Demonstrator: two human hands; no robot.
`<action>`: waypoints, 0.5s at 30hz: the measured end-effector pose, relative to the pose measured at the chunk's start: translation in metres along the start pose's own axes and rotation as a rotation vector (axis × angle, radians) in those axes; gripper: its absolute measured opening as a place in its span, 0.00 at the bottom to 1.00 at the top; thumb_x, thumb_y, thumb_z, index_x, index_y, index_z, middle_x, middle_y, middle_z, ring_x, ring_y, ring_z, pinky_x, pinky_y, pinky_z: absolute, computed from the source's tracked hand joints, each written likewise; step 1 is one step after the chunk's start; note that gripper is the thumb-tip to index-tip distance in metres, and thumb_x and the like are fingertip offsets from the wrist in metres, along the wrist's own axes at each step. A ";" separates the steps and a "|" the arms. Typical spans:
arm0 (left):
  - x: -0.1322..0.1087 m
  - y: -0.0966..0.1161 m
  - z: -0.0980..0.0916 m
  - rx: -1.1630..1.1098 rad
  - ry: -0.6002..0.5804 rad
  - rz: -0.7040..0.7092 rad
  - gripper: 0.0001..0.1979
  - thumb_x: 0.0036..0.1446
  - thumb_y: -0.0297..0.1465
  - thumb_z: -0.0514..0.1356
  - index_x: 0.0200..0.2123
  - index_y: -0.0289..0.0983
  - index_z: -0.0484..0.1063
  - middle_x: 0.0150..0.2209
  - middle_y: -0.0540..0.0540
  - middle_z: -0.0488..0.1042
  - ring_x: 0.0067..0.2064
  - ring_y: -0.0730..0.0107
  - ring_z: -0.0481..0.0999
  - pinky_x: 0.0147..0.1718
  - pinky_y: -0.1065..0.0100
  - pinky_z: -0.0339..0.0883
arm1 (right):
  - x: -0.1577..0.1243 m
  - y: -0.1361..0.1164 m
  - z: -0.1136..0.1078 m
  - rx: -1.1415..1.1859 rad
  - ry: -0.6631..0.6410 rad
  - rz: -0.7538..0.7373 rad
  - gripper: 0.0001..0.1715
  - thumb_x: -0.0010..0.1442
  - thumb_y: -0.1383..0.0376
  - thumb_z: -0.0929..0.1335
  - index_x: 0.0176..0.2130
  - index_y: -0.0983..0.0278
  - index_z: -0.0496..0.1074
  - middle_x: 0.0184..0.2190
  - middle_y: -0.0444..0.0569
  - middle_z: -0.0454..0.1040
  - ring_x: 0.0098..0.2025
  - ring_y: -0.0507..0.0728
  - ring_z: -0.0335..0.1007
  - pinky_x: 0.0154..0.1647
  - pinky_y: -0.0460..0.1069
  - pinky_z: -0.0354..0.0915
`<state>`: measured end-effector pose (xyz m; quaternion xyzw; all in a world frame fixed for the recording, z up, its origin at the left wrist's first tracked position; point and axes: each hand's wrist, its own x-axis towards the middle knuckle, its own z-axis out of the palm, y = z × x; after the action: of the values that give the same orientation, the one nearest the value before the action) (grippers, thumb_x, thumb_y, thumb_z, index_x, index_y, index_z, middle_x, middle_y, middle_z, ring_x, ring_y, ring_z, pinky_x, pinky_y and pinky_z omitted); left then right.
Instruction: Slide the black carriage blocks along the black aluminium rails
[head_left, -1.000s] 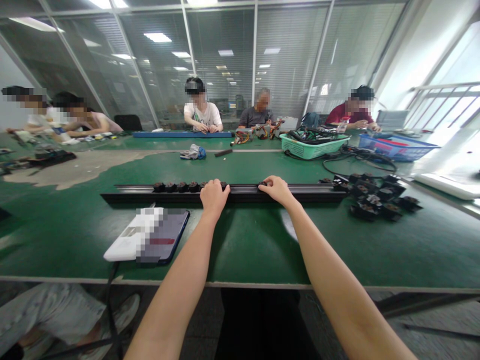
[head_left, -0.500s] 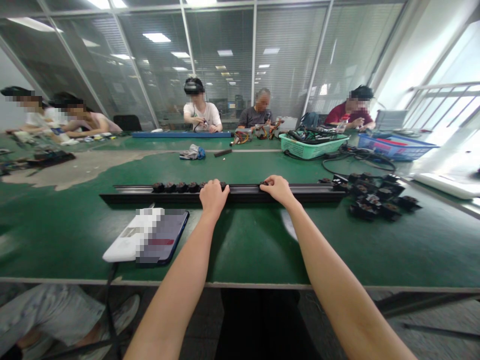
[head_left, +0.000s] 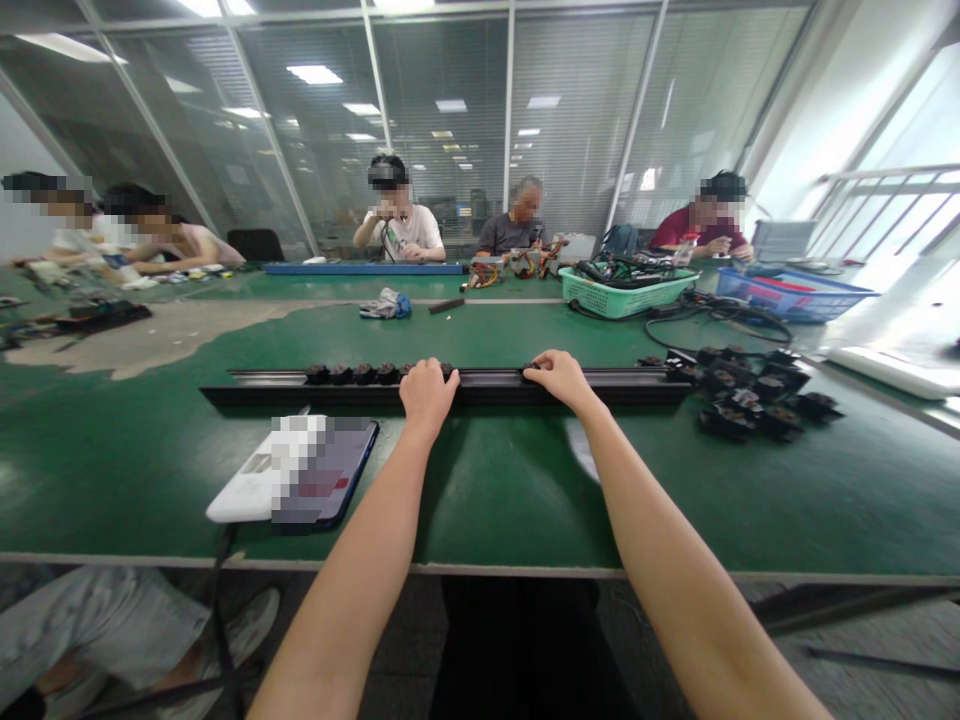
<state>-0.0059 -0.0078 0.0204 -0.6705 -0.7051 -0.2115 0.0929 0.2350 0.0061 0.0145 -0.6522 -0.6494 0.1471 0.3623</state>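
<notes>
A long black rail (head_left: 615, 390) lies crosswise on the green table mat (head_left: 750, 500) in front of me. Several small black parts (head_left: 352, 374) stand in a row on its left half. My left hand (head_left: 428, 390) is curled over the rail at the right end of that row. My right hand (head_left: 560, 379) lies over the rail further right, its fingertips against a small black part (head_left: 531, 367). More such black parts (head_left: 750, 398) sit in a loose heap past the rail's right end.
A pixelated white-and-dark flat device (head_left: 300, 470) lies near the table's front edge (head_left: 525, 573). Across the table are a green basket of cables (head_left: 626, 293), a blue crate (head_left: 787, 295), a long blue bar (head_left: 364, 268) and a crumpled cloth (head_left: 385, 304). Several co-workers sit beyond.
My right hand has flattened and shifted slightly right along the rail. My left hand and the parts stay in place. The co-worker in the white shirt has raised a forearm toward the chest.
</notes>
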 end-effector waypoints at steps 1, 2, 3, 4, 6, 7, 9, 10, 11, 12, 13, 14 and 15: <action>0.000 0.000 0.000 0.002 0.000 0.001 0.20 0.70 0.42 0.55 0.51 0.33 0.76 0.50 0.36 0.79 0.53 0.50 0.79 0.51 0.59 0.70 | 0.000 0.000 0.000 0.003 -0.001 -0.001 0.14 0.56 0.59 0.73 0.41 0.64 0.79 0.38 0.50 0.80 0.43 0.59 0.76 0.47 0.52 0.64; 0.000 0.000 0.000 0.004 -0.001 0.001 0.20 0.69 0.42 0.55 0.51 0.33 0.76 0.50 0.36 0.79 0.53 0.50 0.79 0.51 0.59 0.70 | 0.000 0.000 0.000 0.004 -0.003 0.000 0.14 0.56 0.59 0.73 0.41 0.64 0.79 0.38 0.50 0.80 0.43 0.59 0.76 0.47 0.52 0.65; 0.000 0.000 -0.001 0.006 -0.002 0.002 0.20 0.69 0.42 0.55 0.51 0.33 0.76 0.50 0.36 0.79 0.53 0.50 0.79 0.50 0.59 0.70 | 0.000 0.001 0.000 0.004 -0.006 0.000 0.14 0.56 0.59 0.73 0.41 0.64 0.79 0.38 0.50 0.80 0.43 0.59 0.76 0.47 0.52 0.65; -0.001 0.001 -0.001 0.008 -0.003 0.002 0.19 0.69 0.42 0.55 0.50 0.33 0.76 0.50 0.36 0.79 0.53 0.50 0.79 0.50 0.59 0.70 | 0.000 0.001 0.000 0.002 -0.009 -0.001 0.14 0.56 0.59 0.73 0.41 0.64 0.78 0.38 0.50 0.80 0.43 0.59 0.76 0.47 0.52 0.65; -0.001 0.001 -0.001 0.013 -0.002 0.001 0.19 0.70 0.41 0.55 0.50 0.33 0.76 0.50 0.36 0.79 0.53 0.50 0.79 0.50 0.59 0.70 | 0.000 0.001 -0.001 -0.006 -0.011 -0.005 0.14 0.55 0.59 0.73 0.40 0.63 0.78 0.36 0.48 0.79 0.42 0.59 0.75 0.47 0.52 0.64; -0.001 0.001 -0.001 0.014 0.000 0.000 0.19 0.70 0.41 0.54 0.50 0.33 0.76 0.50 0.36 0.79 0.53 0.50 0.79 0.50 0.59 0.70 | 0.000 0.001 -0.001 -0.009 -0.012 -0.006 0.14 0.55 0.58 0.73 0.40 0.62 0.78 0.35 0.48 0.79 0.42 0.59 0.75 0.47 0.53 0.64; -0.001 0.001 -0.001 0.016 0.004 0.001 0.20 0.69 0.42 0.55 0.50 0.33 0.76 0.50 0.36 0.79 0.53 0.50 0.79 0.50 0.59 0.70 | -0.001 0.001 -0.001 -0.010 -0.009 -0.011 0.15 0.55 0.56 0.74 0.40 0.62 0.78 0.34 0.47 0.78 0.41 0.59 0.75 0.46 0.53 0.63; -0.001 0.001 0.000 0.016 0.006 0.002 0.20 0.69 0.42 0.55 0.50 0.32 0.76 0.50 0.36 0.79 0.53 0.49 0.79 0.50 0.59 0.70 | -0.001 0.002 -0.001 -0.010 -0.008 -0.013 0.16 0.55 0.55 0.74 0.40 0.62 0.77 0.34 0.46 0.78 0.40 0.59 0.74 0.46 0.53 0.63; -0.001 0.001 0.000 0.015 0.006 0.003 0.20 0.69 0.42 0.55 0.50 0.32 0.76 0.50 0.35 0.79 0.53 0.49 0.79 0.50 0.58 0.70 | -0.002 0.002 -0.001 -0.009 -0.008 -0.017 0.16 0.55 0.54 0.74 0.40 0.62 0.77 0.33 0.46 0.77 0.40 0.59 0.74 0.46 0.53 0.63; -0.001 0.001 0.000 0.014 0.005 0.004 0.20 0.69 0.42 0.55 0.50 0.32 0.76 0.50 0.35 0.79 0.53 0.49 0.79 0.50 0.58 0.70 | -0.002 0.002 -0.001 -0.010 -0.007 -0.021 0.16 0.54 0.54 0.74 0.39 0.62 0.76 0.32 0.45 0.77 0.39 0.59 0.74 0.46 0.53 0.62; -0.001 0.001 0.000 0.013 0.004 0.005 0.20 0.69 0.42 0.55 0.50 0.32 0.76 0.50 0.35 0.79 0.53 0.49 0.79 0.50 0.58 0.70 | -0.002 0.002 -0.001 -0.011 -0.005 -0.023 0.16 0.54 0.55 0.73 0.39 0.62 0.76 0.32 0.45 0.76 0.39 0.58 0.73 0.46 0.53 0.62; -0.001 0.001 -0.001 0.012 0.003 0.006 0.20 0.69 0.42 0.55 0.50 0.32 0.76 0.50 0.35 0.79 0.53 0.49 0.79 0.50 0.58 0.70 | -0.002 0.002 -0.001 -0.013 -0.002 -0.024 0.15 0.54 0.55 0.73 0.38 0.62 0.76 0.31 0.44 0.76 0.38 0.58 0.73 0.46 0.53 0.62; -0.001 0.001 -0.001 0.010 0.001 0.007 0.20 0.69 0.42 0.54 0.50 0.32 0.76 0.50 0.35 0.79 0.53 0.49 0.79 0.50 0.59 0.70 | -0.002 0.003 -0.001 -0.014 0.002 -0.023 0.14 0.54 0.56 0.73 0.38 0.61 0.75 0.30 0.44 0.75 0.38 0.58 0.73 0.45 0.53 0.61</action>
<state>-0.0053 -0.0086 0.0210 -0.6722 -0.7039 -0.2080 0.0975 0.2376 0.0044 0.0132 -0.6473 -0.6576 0.1378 0.3599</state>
